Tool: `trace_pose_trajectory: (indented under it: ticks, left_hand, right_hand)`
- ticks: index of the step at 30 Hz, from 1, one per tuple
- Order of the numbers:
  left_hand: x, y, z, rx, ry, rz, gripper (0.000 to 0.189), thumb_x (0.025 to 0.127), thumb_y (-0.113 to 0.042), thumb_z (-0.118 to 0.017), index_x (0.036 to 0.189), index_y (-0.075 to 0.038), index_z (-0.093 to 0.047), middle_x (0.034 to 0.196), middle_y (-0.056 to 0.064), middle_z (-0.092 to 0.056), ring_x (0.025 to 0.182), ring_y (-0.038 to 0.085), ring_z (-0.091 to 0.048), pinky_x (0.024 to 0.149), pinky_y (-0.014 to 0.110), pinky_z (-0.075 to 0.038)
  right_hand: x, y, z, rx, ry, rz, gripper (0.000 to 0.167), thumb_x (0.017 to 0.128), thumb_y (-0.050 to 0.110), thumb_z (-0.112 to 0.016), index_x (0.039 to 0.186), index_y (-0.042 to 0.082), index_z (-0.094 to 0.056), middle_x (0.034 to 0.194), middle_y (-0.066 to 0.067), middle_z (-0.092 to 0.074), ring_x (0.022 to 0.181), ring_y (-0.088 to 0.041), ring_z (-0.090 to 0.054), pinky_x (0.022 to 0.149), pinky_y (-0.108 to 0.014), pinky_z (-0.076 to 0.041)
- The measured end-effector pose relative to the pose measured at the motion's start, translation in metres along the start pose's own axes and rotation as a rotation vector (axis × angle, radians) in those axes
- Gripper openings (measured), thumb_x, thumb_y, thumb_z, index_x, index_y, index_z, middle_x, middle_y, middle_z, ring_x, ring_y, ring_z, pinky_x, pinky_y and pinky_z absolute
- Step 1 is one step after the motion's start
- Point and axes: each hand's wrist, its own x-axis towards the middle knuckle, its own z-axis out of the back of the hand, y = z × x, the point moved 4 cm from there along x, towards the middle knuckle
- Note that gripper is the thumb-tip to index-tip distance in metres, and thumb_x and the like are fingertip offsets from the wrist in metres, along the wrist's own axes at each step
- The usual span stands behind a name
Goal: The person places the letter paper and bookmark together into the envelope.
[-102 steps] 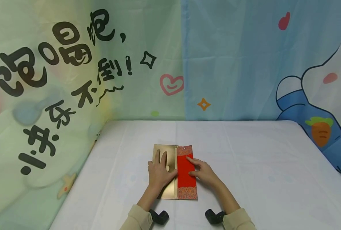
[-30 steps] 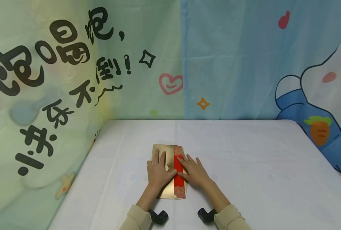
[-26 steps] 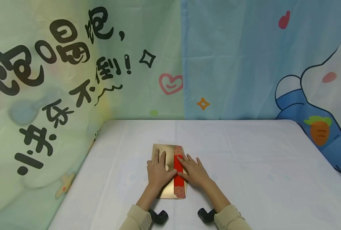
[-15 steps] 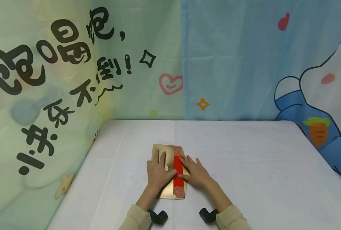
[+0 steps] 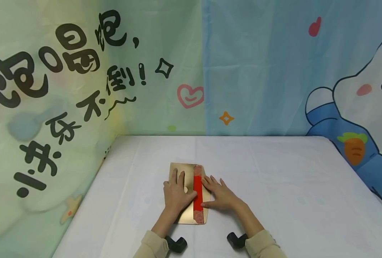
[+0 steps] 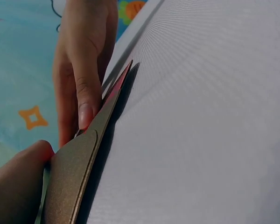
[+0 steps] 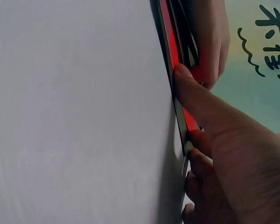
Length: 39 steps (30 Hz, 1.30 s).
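Note:
A gold folded card (image 5: 187, 215) lies on the table, its long sides running away from me. Down its right part runs a red panel (image 5: 197, 186) with patterned ends. My left hand (image 5: 177, 195) rests on the gold part with fingers stretched and thumb at the red panel's edge. My right hand (image 5: 221, 196) is spread at the card's right side, its thumb and forefinger touching near the panel. In the left wrist view the card (image 6: 77, 172) shows edge-on, its near edge slightly off the table. The right wrist view has the right thumb (image 7: 196, 91) on the red panel.
A white cloth covers the table (image 5: 275, 172). Printed curtains (image 5: 258, 71) hang behind and to the left. Black wrist-worn pieces (image 5: 176, 245) sit at both beige cuffs.
The red panel was wider and lay out to the right; it is now a narrow strip with a gold margin beside it. The right hand moved left, then its thumb slid slightly nearer me.

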Motion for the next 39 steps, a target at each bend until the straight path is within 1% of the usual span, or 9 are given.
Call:
trace_pose_trajectory:
  ticks: [5,8,11,15,18,27,33,39]
  left_hand:
    - [-0.001,0.002,0.000,-0.004,0.005,0.007,0.078,0.064,-0.053,-0.062,0.130,-0.012,-0.051,0.141,0.015,-0.037,0.079,0.038,-0.050,0.067,0.040,-0.041]
    - [-0.002,0.002,0.000,-0.003,0.004,0.005,0.079,0.064,-0.054,-0.062,0.130,-0.012,-0.051,0.141,0.015,-0.037,0.079,0.038,-0.050,0.066,0.040,-0.041]
    - [-0.002,0.003,-0.001,-0.004,0.011,0.007,0.079,0.065,-0.055,-0.062,0.131,-0.012,-0.051,0.142,0.015,-0.036,0.079,0.038,-0.050,0.066,0.040,-0.041]
    - [-0.003,0.003,-0.001,-0.011,0.014,0.010,0.079,0.065,-0.054,-0.062,0.131,-0.013,-0.050,0.142,0.015,-0.035,0.079,0.039,-0.049,0.066,0.040,-0.041]
    - [-0.003,0.004,0.000,-0.018,0.013,0.010,0.078,0.065,-0.053,-0.062,0.131,-0.013,-0.051,0.142,0.015,-0.035,0.079,0.038,-0.049,0.066,0.040,-0.041]
    - [-0.004,0.004,0.002,-0.002,0.018,0.004,0.077,0.065,-0.052,-0.062,0.130,-0.014,-0.052,0.142,0.015,-0.036,0.077,0.038,-0.050,0.065,0.040,-0.041]
    - [-0.005,0.004,0.003,-0.022,0.003,0.004,0.076,0.064,-0.051,-0.062,0.129,-0.013,-0.053,0.141,0.015,-0.037,0.077,0.039,-0.049,0.063,0.041,-0.041]
    - [-0.005,0.003,0.003,0.000,-0.026,-0.034,0.073,0.064,-0.050,-0.063,0.127,-0.013,-0.055,0.138,0.018,-0.040,0.075,0.039,-0.050,0.062,0.040,-0.040]
  right_hand:
    - [0.002,0.005,-0.006,-0.042,-0.023,-0.018,0.088,0.076,0.056,-0.063,0.143,0.006,-0.034,0.148,-0.018,-0.025,0.136,-0.037,-0.014,0.104,-0.058,-0.005]
    - [0.004,0.005,-0.010,-0.078,-0.025,-0.038,0.088,0.076,0.059,-0.060,0.144,0.011,-0.032,0.149,-0.016,-0.022,0.137,-0.035,-0.013,0.104,-0.059,-0.005]
    - [0.004,0.006,-0.012,-0.088,-0.036,-0.043,0.088,0.076,0.061,-0.060,0.144,0.012,-0.033,0.150,-0.017,-0.021,0.137,-0.036,-0.012,0.103,-0.059,-0.006]
    - [0.003,0.007,-0.011,-0.080,-0.046,-0.047,0.086,0.076,0.060,-0.060,0.143,0.012,-0.034,0.149,-0.016,-0.022,0.137,-0.036,-0.013,0.104,-0.059,-0.005]
    - [0.003,0.008,-0.011,-0.096,-0.042,-0.056,0.085,0.077,0.060,-0.059,0.144,0.013,-0.034,0.150,-0.016,-0.021,0.137,-0.035,-0.012,0.104,-0.059,-0.005]
    - [0.003,0.016,-0.011,-0.124,-0.053,-0.074,0.080,0.078,0.057,-0.058,0.143,0.016,-0.036,0.149,-0.017,-0.022,0.137,-0.036,-0.013,0.103,-0.060,-0.007]
    - [0.002,0.015,-0.015,-0.137,-0.064,-0.080,0.081,0.078,0.059,-0.056,0.144,0.018,-0.034,0.150,-0.016,-0.021,0.137,-0.035,-0.012,0.103,-0.059,-0.005]
    - [0.000,0.013,-0.016,-0.114,-0.070,-0.084,0.083,0.078,0.061,-0.056,0.145,0.019,-0.032,0.151,-0.014,-0.019,0.138,-0.033,-0.010,0.104,-0.058,-0.003]
